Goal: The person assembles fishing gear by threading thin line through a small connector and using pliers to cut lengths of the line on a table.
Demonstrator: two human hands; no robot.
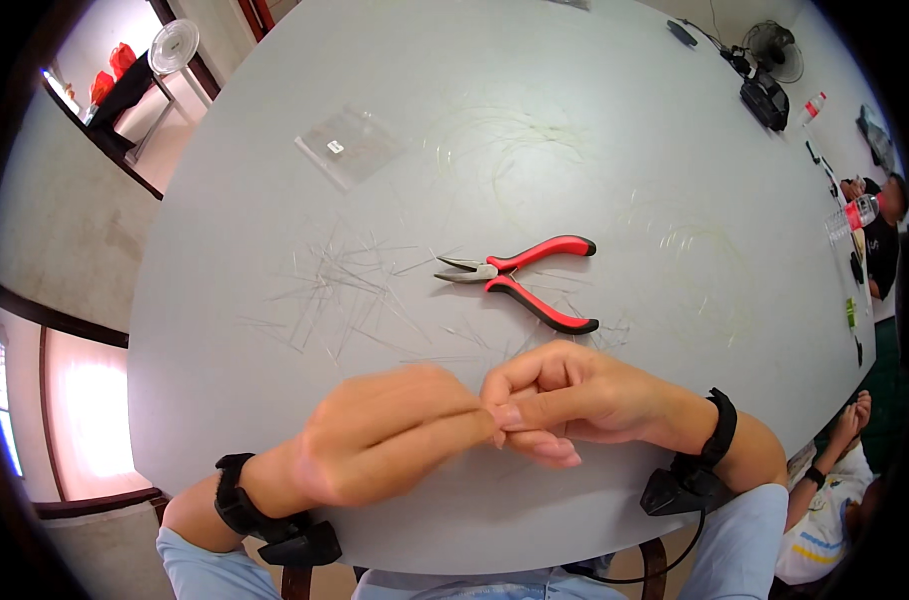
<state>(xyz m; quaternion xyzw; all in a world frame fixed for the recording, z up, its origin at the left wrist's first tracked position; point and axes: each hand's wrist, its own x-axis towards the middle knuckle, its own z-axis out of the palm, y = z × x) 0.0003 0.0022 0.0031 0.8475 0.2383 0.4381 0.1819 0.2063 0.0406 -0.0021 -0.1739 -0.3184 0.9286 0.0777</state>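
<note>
My left hand (390, 430) and my right hand (570, 400) meet at the fingertips above the near part of the table. Both are closed in a pinch, thumb against fingers; whatever sits between them is hidden or too small to make out. The left one is slightly blurred. Just beyond them lie pliers (515, 275) with red and black handles, spread apart, their bent jaws toward the left. Thin metal pins or wires (340, 285) are scattered left of the pliers, with several more close to my fingers.
The grey table (245, 200) carries a clear plastic bag (350, 148) at the far left. Loops of fine, pale thread (535, 140) lie beyond the pliers, others to their right (690, 240). Along the right edge stand a bottle (860, 213) and a black fan (773, 48). Other people sit at the right.
</note>
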